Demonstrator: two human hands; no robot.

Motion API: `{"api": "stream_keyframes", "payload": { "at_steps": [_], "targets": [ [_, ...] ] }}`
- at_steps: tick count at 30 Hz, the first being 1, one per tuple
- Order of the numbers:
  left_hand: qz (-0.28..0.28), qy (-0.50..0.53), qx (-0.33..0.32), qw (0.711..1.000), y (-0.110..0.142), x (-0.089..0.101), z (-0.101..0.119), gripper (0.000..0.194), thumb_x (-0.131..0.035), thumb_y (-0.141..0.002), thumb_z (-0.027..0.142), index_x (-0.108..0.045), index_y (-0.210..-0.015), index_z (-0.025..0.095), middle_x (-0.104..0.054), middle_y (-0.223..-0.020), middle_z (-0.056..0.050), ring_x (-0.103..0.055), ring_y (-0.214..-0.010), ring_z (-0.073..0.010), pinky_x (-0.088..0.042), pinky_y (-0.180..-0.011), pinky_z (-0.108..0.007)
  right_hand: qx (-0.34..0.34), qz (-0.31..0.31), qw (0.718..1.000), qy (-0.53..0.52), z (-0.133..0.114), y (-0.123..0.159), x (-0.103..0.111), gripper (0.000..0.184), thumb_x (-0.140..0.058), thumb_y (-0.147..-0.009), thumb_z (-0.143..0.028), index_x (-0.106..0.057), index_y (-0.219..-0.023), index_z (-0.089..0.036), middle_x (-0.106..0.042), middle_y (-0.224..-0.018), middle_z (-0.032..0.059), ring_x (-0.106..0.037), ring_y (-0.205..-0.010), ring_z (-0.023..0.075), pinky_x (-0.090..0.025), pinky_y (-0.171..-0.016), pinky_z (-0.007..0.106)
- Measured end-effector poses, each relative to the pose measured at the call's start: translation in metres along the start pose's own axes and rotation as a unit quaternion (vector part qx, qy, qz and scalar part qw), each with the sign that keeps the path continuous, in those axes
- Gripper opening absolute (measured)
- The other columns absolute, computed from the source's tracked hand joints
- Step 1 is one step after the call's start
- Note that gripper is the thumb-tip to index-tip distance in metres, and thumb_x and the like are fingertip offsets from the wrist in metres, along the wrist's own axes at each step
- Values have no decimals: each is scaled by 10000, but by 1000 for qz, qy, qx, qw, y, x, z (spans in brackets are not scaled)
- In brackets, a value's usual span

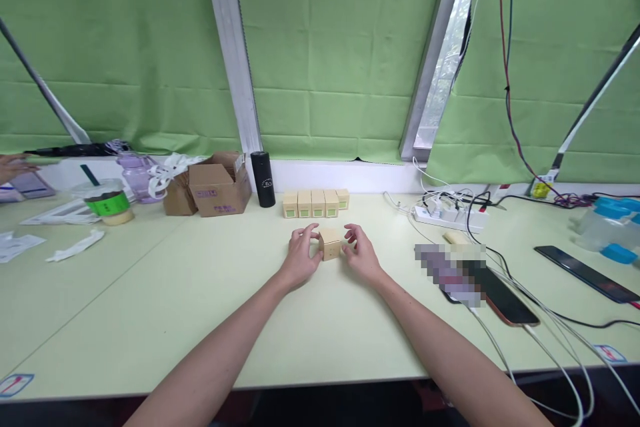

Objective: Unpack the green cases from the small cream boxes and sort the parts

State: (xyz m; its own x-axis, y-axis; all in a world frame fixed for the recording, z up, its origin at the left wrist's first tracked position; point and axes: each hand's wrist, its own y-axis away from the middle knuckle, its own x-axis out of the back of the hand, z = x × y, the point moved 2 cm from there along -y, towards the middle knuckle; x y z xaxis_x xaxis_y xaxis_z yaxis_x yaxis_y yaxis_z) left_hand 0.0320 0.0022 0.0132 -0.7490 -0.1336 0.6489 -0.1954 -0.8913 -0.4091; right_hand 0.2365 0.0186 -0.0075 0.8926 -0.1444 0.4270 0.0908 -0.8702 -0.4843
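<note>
A small tan cardboard box [330, 246] sits on the table between my two hands. My left hand [301, 253] is at its left side, fingers curled around the edge and the thumb touching the front left corner. On the other side, my right hand [362, 255] has its fingers bent and apart, with the thumb tip close to the box's right face; whether it touches I cannot tell. Behind them stands a row of several similar small boxes [311, 204] with green labels on their fronts.
A black tumbler [263, 179] and an open brown carton [220, 188] stand at the back. Left are a purple bottle [140, 177] and a drink cup [109, 203]. A power strip [451, 217], cables and phones [500, 293] lie right. Another person's hand [15, 167] shows far left.
</note>
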Motion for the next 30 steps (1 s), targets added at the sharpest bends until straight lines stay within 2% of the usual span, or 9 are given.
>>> {"api": "stream_keyframes", "payload": {
  "at_steps": [3,6,12,18,24,27,30],
  "targets": [
    [14,-21,12,1000,0,0,3,718,-685,-833,246,-379,-1482,251,-627,-1235,-93,-431,-1328,-322,-338,-1156,-548,-24,24,999,30,3,-1,1,427,-521,-852,-232,-497,-1279,-246,-608,-1047,50,-591,-896,224,-501,-753,363],
    [25,-9,21,999,-1,-6,4,733,-748,-799,283,-411,-1448,227,-604,-1268,-115,-445,-1321,-325,-375,-1133,-528,-11,45,998,37,-1,-1,4,415,-523,-862,-237,-498,-1277,-241,-614,-1053,55,-591,-914,232,-509,-808,395],
    [55,4,23,998,-1,-14,3,468,-753,-821,278,-543,-1235,217,-616,-1265,-115,-530,-1267,-298,-467,-1057,-475,70,80,993,46,-15,2,6,392,-531,-900,-250,-510,-1291,-226,-627,-1090,86,-587,-987,267,-504,-898,467],
    [121,-100,-100,983,4,1,22,489,-749,-854,303,-498,-1265,221,-599,-1250,-104,-574,-1180,-298,-484,-1017,-492,121,83,987,61,-31,8,6,359,-533,-971,-341,-491,-1314,-240,-628,-1223,120,-609,-1041,287,-520,-888,479],
    [169,-193,-221,941,9,7,33,371,-639,-916,208,-505,-1262,227,-596,-1219,-129,-578,-1171,-313,-503,-976,-502,190,78,977,58,-49,16,4,448,-568,-970,-333,-431,-1388,-242,-610,-1305,136,-612,-1134,302,-538,-923,488],
    [189,-221,-254,922,11,6,35,302,-587,-939,181,-514,-1229,226,-601,-1182,-127,-594,-1144,-307,-520,-961,-506,212,73,973,51,-52,18,2,449,-552,-975,-294,-415,-1399,-241,-609,-1311,144,-624,-1130,296,-554,-919,487],
    [185,-239,-259,917,11,6,35,260,-563,-947,173,-526,-1197,233,-612,-1156,-123,-609,-1125,-305,-534,-944,-513,211,68,974,48,-50,18,1,445,-540,-980,-286,-406,-1402,-239,-608,-1311,155,-636,-1114,300,-569,-904,497]
  ]
}}
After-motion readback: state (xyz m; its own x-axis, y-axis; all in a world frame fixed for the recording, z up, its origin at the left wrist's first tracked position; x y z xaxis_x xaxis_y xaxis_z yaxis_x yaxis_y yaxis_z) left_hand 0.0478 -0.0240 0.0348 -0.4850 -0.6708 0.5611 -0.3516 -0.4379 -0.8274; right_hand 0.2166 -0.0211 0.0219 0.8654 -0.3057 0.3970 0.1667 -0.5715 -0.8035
